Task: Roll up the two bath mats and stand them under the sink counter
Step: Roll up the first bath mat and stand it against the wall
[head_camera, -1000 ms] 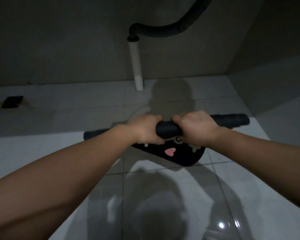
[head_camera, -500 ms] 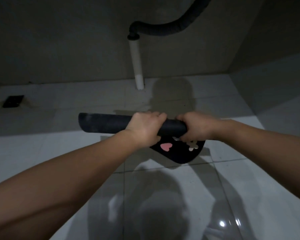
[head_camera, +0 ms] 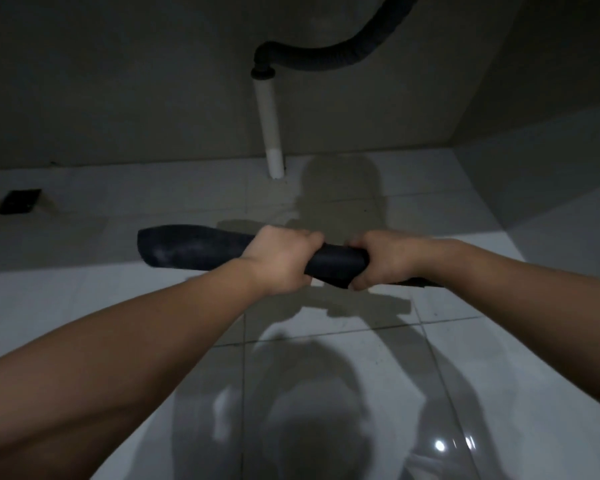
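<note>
Fingers (head_camera: 305, 237) of both hands grip rolled mat (head_camera: 201, 249), lying left-right.

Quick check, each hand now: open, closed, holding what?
Left hand: closed around the rolled bath mat.
Right hand: closed around the same mat.

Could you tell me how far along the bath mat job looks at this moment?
Done: the dark bath mat looks fully rolled. In hand: left hand and right hand grip it, lying sideways above the white tiled floor. Left: standing it near the white drain pipe; no second mat is visible.
</note>
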{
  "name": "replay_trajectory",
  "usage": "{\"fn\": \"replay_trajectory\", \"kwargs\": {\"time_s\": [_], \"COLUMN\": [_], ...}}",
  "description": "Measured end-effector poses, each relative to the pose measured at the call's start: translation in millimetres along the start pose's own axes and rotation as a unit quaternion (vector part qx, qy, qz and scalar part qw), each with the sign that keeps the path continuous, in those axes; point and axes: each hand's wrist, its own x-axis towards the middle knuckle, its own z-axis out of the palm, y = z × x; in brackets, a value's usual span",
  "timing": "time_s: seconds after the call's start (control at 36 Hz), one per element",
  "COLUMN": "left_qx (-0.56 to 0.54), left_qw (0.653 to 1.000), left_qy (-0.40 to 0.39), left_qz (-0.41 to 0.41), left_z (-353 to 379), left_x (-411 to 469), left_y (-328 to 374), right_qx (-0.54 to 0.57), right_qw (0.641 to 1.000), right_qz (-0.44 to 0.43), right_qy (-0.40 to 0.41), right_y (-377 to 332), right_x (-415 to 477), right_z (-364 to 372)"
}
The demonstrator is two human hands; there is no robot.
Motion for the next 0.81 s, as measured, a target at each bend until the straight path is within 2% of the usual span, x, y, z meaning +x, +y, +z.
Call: {"fn": "replay_trajectory", "kwargs": {"time_s": [0.11, 0.19, 0.28, 0.33, 0.39, 0.44, 0.47, 0.53, 0.58, 0.69, 0.81], "left_qx": [0.012, -0.058, -0.173, -0.203, -0.194, -0.149, -0.120, -0.081, -0.070, -0.085, -0.100], "left_qw": [1.000, 0.998, 0.975, 0.967, 0.970, 0.981, 0.987, 0.994, 0.997, 0.995, 0.993], "left_qy": [0.023, -0.021, -0.120, -0.136, -0.122, -0.105, -0.091, -0.063, -0.043, -0.043, -0.050], "left_qz": [0.008, -0.021, -0.066, -0.074, -0.075, -0.070, -0.060, -0.034, -0.006, 0.013, 0.044], "left_z": [1, -2, -1, 0, 2, 2, 2, 4, 5, 7, 7], "left_x": [0, 4, 9, 10, 9, 8, 8, 7, 8, 20, 42], "left_y": [2, 1, 1, 3, 4, 5, 5, 4, 4, 15, 38], "right_qx": [0.031, -0.067, -0.219, -0.285, -0.314, -0.304, -0.279, -0.177, -0.077, 0.010, 0.105], "right_qw": [0.999, 0.993, 0.939, 0.890, 0.868, 0.886, 0.910, 0.967, 0.994, 1.000, 0.991], "right_qz": [0.013, -0.009, -0.083, -0.129, -0.136, -0.129, -0.119, -0.072, -0.030, 0.007, 0.054], "right_qy": [0.021, 0.101, 0.250, 0.332, 0.360, 0.325, 0.283, 0.166, 0.071, 0.006, -0.062], "right_y": [3, 1, 4, 8, 10, 11, 9, 6, 5, 19, 51], "right_x": [-1, -5, -6, -5, -6, -6, -8, -13, -18, -22, -40], "right_z": [-1, 7, 22, 29, 33, 33, 30, 18, 6, 1, -2]}}
